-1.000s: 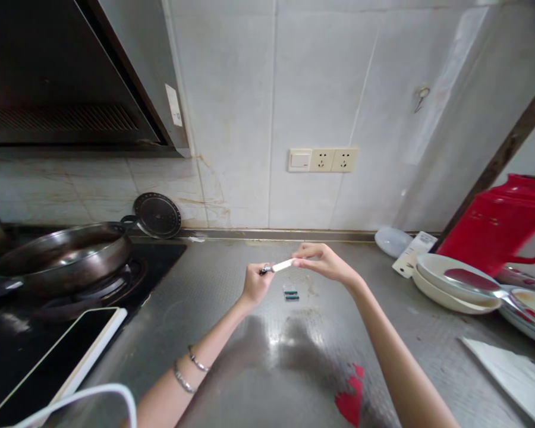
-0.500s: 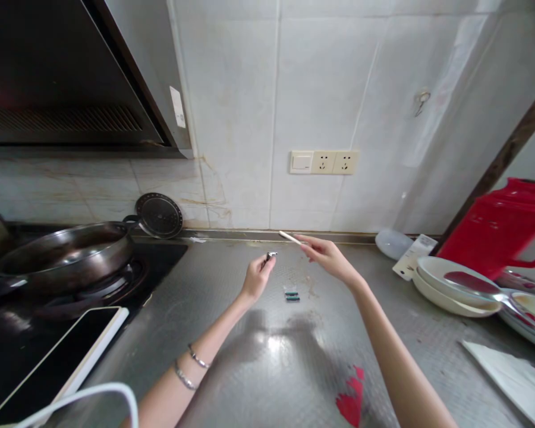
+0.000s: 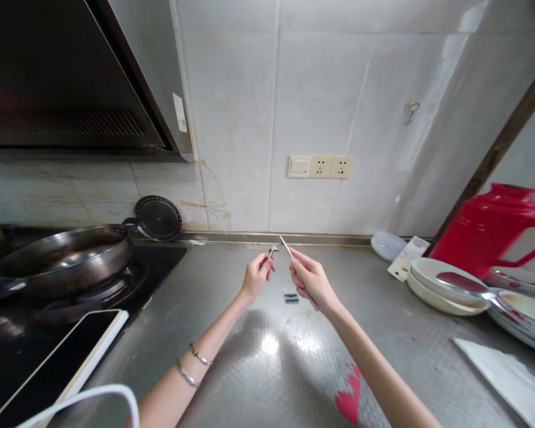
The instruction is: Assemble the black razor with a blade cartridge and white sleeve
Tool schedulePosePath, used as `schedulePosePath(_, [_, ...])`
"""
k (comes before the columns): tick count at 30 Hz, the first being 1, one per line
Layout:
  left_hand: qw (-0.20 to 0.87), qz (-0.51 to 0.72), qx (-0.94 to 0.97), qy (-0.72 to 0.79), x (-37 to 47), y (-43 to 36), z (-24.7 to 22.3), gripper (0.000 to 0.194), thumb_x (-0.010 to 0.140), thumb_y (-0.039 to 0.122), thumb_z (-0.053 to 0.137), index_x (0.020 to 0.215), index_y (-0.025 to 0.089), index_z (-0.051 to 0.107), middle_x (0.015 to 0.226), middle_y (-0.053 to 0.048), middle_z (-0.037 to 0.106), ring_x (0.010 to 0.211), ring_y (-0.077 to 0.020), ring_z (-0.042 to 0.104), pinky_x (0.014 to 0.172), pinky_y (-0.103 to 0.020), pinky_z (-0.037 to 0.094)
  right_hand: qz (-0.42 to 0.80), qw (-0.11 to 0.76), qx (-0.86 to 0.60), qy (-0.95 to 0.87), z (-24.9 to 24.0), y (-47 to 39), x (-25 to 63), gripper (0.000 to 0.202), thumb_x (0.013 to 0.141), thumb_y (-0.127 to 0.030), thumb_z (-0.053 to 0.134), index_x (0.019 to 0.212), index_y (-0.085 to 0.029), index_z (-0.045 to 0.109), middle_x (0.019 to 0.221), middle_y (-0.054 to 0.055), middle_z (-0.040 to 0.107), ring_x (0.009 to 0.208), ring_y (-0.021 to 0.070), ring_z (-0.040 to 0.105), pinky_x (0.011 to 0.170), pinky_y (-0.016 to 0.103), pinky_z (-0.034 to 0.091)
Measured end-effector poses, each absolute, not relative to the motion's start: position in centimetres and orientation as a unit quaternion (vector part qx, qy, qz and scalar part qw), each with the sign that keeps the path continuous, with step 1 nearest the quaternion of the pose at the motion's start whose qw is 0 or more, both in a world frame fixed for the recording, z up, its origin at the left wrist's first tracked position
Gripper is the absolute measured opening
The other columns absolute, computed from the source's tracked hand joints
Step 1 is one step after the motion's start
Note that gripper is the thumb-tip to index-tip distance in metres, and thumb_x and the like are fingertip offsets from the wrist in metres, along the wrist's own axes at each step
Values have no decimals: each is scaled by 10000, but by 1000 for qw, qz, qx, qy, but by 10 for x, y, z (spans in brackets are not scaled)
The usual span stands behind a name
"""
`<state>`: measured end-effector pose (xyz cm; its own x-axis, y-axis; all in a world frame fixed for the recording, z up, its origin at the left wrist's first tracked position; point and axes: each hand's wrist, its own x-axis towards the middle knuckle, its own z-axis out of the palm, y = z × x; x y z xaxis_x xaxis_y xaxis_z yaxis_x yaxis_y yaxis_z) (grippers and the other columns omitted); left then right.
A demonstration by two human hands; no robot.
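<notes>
My left hand (image 3: pixel 255 277) pinches a small silver metal piece (image 3: pixel 273 250) whose end sticks up above the fingertips; its kind is not clear. Facing it, my right hand (image 3: pixel 311 277) grips a thin white stick (image 3: pixel 286 246), its tip slanting up and left, close to the metal piece but apart from it. Part of the stick is hidden behind the fingers. On the metal counter (image 3: pixel 232 356) just below the hands lies a small clear pack with dark green strips (image 3: pixel 290 297).
Left, a steel pan (image 3: pixel 66 255) sits on the black stove beside a white-edged tablet or phone (image 3: pixel 57 368) with a white cable (image 3: pixel 102 389). Right are a red thermos jug (image 3: pixel 490 229), stacked dishes (image 3: pixel 446 297) and a white sheet (image 3: pixel 508 380). Wall sockets (image 3: pixel 330 167) sit behind.
My right hand has moved left and turned, bringing the stick more upright and nearer the metal piece. The metal piece now stands more upright in my left hand. The view has shifted slightly.
</notes>
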<state>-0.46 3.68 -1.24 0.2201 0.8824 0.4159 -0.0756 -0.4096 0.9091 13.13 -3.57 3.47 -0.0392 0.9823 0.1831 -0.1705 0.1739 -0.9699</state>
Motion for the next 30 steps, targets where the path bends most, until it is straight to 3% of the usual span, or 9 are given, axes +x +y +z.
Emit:
schedulePosePath(4, [420, 580, 618, 324, -7, 35, -12, 332, 796, 459, 495, 787, 138, 577, 583, 30, 467, 445, -52, 334, 429, -188, 253, 544, 542, -406, -496, 25, -53, 119, 550, 768, -409, 538, 1265, -183, 474, 556, -86, 316, 342, 7, 196, 272, 128, 145])
schedulePosePath(9, [402, 585, 616, 341, -6, 31, -10, 336, 778, 448, 523, 838, 130, 614, 555, 39, 439, 461, -62, 347, 449, -193, 266, 513, 600, -406, -459, 23, -47, 121, 565, 749, -413, 560, 1260, -188, 478, 549, -90, 319, 343, 5, 187, 282, 127, 132])
schedulePosePath(15, [397, 594, 607, 348, -5, 29, -9, 352, 776, 442, 528, 865, 117, 632, 552, 31, 436, 484, -70, 360, 452, -194, 270, 539, 599, -401, -436, 22, -53, 117, 557, 745, -415, 566, 1248, -190, 487, 587, -78, 355, 335, -6, 195, 284, 129, 113])
schedulePosePath(30, [398, 596, 601, 352, 4, 18, -4, 326, 754, 437, 550, 759, 122, 632, 516, 39, 444, 452, -64, 354, 437, -194, 271, 508, 654, -392, -400, 21, -50, 108, 606, 730, -409, 590, 1275, -179, 456, 522, -100, 321, 343, 5, 176, 297, 134, 130])
